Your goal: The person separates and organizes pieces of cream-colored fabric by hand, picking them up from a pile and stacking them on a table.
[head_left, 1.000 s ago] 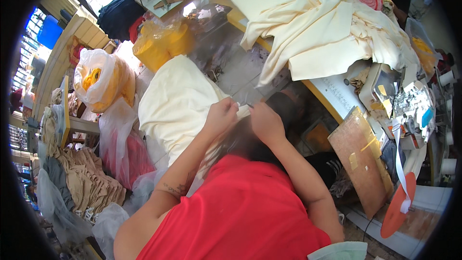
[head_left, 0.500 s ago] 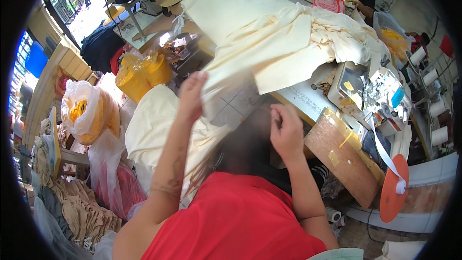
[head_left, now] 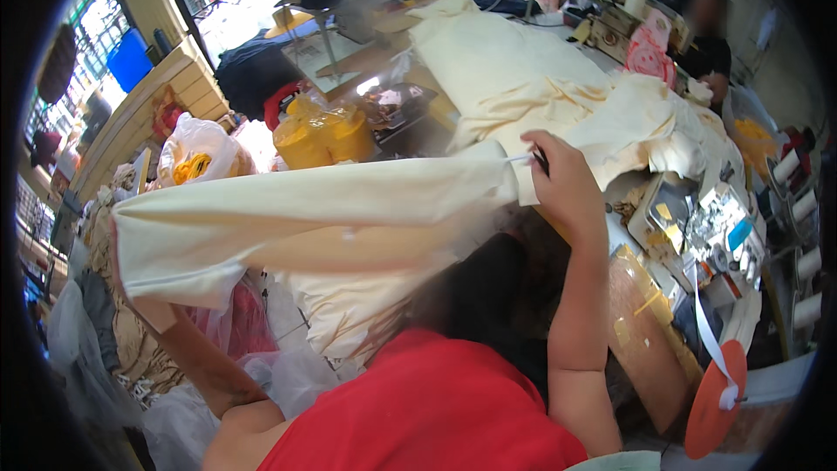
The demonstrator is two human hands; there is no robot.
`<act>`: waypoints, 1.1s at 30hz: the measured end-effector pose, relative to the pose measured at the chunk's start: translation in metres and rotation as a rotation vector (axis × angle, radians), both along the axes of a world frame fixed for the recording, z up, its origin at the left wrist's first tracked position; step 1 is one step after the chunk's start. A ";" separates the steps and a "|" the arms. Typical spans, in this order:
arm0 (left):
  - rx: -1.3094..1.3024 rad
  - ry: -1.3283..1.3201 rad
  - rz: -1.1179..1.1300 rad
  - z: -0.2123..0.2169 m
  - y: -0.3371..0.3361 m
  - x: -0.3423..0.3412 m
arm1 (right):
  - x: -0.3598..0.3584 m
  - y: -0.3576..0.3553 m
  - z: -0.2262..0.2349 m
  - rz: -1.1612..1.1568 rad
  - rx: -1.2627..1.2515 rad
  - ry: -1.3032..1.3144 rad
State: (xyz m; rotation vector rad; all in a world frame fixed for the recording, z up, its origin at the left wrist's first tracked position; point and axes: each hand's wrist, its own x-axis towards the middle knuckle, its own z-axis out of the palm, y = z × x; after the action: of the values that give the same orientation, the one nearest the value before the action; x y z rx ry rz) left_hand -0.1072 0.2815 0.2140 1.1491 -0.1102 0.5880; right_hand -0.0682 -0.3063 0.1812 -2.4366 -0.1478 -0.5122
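A long cream fabric piece (head_left: 288, 201) stretches in the air across my front, its lower part blurred. My left hand (head_left: 158, 315) is at its far left end; the fabric hides the fingers, but the cloth hangs from there. At its right end, my right hand (head_left: 565, 181) is closed, with a small dark object (head_left: 541, 160) between the fingers and a thin white bit reaching to the cloth; I cannot make out its kind. Below the raised piece, more cream fabric (head_left: 344, 318) lies in a heap by my lap.
Cream cloth (head_left: 514, 61) covers the worktable ahead. A sewing machine (head_left: 658, 218) and a brown board (head_left: 649, 340) stand to the right, near an orange disc (head_left: 717, 401) with white tape. Yellow bundles (head_left: 323, 135) and plastic bags (head_left: 196, 153) sit left. A person (head_left: 706, 57) is at the far right.
My left hand has swung out to the far left and the fabric piece is now spread between my hands. My right hand has risen to the fabric's right end. The view has shifted.
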 end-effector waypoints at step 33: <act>0.766 1.109 -0.043 -0.254 0.064 -0.047 | 0.038 0.088 -0.175 0.080 -0.070 0.350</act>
State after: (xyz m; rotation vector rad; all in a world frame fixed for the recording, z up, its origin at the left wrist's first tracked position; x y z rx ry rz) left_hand -0.1539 0.3455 -0.0402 2.0648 0.6431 -0.2331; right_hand -0.0306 -0.2182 0.0066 -2.5332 -0.1155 -0.0422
